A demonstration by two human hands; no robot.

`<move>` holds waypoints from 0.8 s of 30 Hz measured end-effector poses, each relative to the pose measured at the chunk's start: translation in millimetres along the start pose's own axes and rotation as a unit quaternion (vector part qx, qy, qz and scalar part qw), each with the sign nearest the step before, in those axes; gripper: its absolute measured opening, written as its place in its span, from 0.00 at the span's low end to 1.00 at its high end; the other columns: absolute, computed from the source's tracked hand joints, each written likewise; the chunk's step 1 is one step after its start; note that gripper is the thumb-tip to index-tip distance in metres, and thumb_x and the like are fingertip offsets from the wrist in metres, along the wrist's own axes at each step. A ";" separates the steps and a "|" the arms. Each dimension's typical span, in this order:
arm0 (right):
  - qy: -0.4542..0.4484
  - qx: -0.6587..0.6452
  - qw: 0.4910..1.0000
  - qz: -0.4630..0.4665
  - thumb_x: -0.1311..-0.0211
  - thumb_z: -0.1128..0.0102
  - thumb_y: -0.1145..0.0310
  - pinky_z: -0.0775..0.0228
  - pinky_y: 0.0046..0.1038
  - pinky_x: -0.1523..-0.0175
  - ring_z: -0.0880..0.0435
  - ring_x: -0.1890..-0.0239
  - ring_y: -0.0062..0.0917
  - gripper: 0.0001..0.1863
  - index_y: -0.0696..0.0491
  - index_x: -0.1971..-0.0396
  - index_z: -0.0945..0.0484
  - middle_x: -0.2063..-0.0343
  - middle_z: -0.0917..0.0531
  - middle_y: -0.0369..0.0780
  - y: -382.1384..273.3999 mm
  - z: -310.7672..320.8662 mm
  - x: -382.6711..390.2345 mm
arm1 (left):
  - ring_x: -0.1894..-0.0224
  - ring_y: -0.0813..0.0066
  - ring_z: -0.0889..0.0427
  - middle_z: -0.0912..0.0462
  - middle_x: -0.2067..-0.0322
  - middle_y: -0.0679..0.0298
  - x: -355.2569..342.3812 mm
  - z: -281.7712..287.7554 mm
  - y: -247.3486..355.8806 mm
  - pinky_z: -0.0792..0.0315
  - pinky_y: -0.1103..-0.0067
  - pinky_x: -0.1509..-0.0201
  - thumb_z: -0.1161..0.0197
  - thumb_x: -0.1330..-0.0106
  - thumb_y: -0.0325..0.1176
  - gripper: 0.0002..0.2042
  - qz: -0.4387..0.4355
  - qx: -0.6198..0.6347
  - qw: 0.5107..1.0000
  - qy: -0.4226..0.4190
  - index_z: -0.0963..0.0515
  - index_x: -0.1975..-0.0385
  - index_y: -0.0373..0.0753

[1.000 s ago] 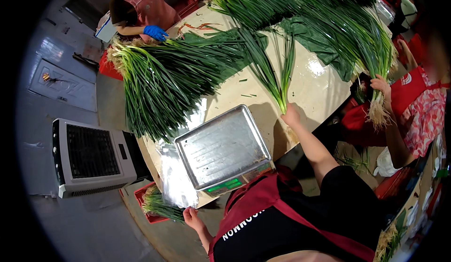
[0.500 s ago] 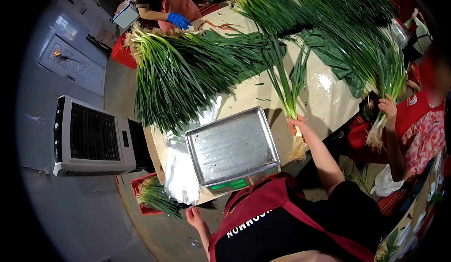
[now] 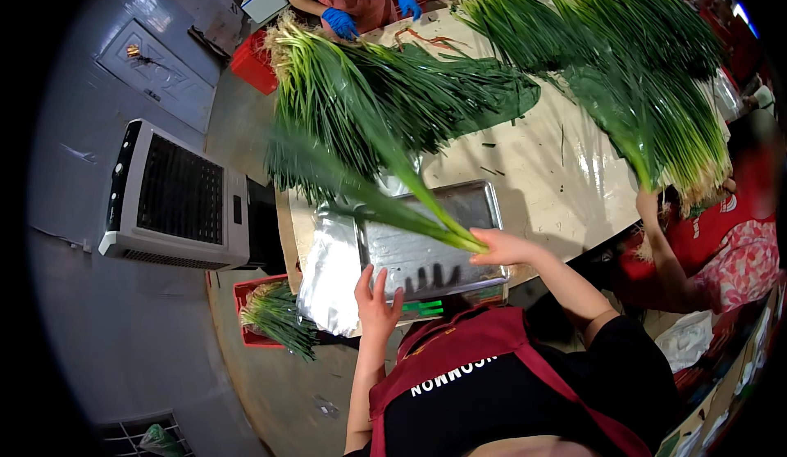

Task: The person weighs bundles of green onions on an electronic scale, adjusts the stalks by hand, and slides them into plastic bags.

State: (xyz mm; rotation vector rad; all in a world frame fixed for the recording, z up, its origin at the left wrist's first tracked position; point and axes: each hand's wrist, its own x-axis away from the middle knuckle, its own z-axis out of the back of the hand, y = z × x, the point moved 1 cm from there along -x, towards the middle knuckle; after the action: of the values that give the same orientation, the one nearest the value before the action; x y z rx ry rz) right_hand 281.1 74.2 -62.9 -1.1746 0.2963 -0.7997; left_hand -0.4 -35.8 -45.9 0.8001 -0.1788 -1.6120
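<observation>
My right hand [image 3: 498, 245] grips the pale lower stems of a few long green onions [image 3: 420, 197], whose blurred leaves slant up-left across the metal scale tray [image 3: 434, 260]. At the tray's lower left edge, my left hand [image 3: 379, 301] is raised with its fingers spread and holds nothing. The scale's green display [image 3: 422, 306] shows below the tray. Clear plastic sheets [image 3: 328, 272] lie left of the scale. A big heap of rooted green onions [image 3: 328, 104] lies beyond the tray at the upper left of the table.
Further onion heaps [image 3: 631, 22] cover the table's [image 3: 566, 186] far right. Workers in blue gloves [image 3: 340, 22] stand opposite; another worker's hand [image 3: 646, 201] holds onions at the right. A cooler [image 3: 176, 199] stands left, above a red crate of onions [image 3: 256, 338] on the floor.
My right hand has swung its onions leftward over the tray. My left hand has risen toward the tray's edge and spread its fingers. The view has shifted slightly.
</observation>
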 end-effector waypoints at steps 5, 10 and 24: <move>0.067 0.343 0.937 0.020 0.56 0.38 0.68 0.32 0.36 0.60 0.25 0.61 0.35 0.17 0.51 0.64 0.30 0.66 0.28 0.41 18.3 -24.2 -3.2 | 0.39 0.52 0.47 0.44 0.42 0.54 -9.8 -10.2 4.1 0.50 0.59 0.41 0.35 0.53 0.36 0.32 -0.059 -0.189 0.978 -0.069 0.37 0.43 0.48; 0.081 0.325 0.941 0.051 0.57 0.38 0.68 0.33 0.32 0.55 0.27 0.58 0.29 0.24 0.45 0.54 0.29 0.66 0.29 0.36 14.8 -25.1 2.9 | 0.36 0.56 0.51 0.47 0.38 0.58 -8.0 -23.4 1.7 0.56 0.53 0.38 0.34 0.53 0.42 0.37 -0.026 -0.182 0.961 -0.207 0.42 0.40 0.56; 0.152 0.265 0.944 0.124 0.58 0.36 0.58 0.30 0.29 0.65 0.25 0.67 0.26 0.20 0.43 0.60 0.23 0.72 0.26 0.32 18.9 -15.1 2.6 | 0.40 0.62 0.41 0.35 0.48 0.57 -52.0 -54.6 -18.2 0.57 0.51 0.38 0.33 0.59 0.54 0.36 -0.071 -0.192 0.946 -0.253 0.34 0.47 0.50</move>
State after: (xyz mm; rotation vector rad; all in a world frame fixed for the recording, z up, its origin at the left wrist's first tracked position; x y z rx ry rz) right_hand 281.5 64.8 -85.3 -0.4937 0.4420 -0.7724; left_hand 16.3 33.6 -76.1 0.0908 -0.1654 -1.8907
